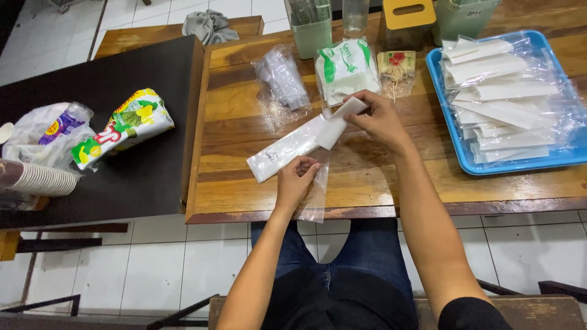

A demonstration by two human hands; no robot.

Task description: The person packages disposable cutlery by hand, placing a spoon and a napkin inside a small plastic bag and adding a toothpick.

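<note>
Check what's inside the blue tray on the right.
The blue tray holds a loose pile of white folded napkins in clear plastic sleeves, overlapping in several layers. The tray floor and any packets lower in the pile are covered.

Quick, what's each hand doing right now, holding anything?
Left hand: fingers closed on the clear plastic sleeve lying on the wooden table.
Right hand: fingers pinching a folded white napkin at the sleeve's mouth.

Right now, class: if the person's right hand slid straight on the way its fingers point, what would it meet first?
The right hand points up and left, holding a folded white napkin. Beyond that, probably the green-and-white napkin pack, though depth is hard to judge.
</note>
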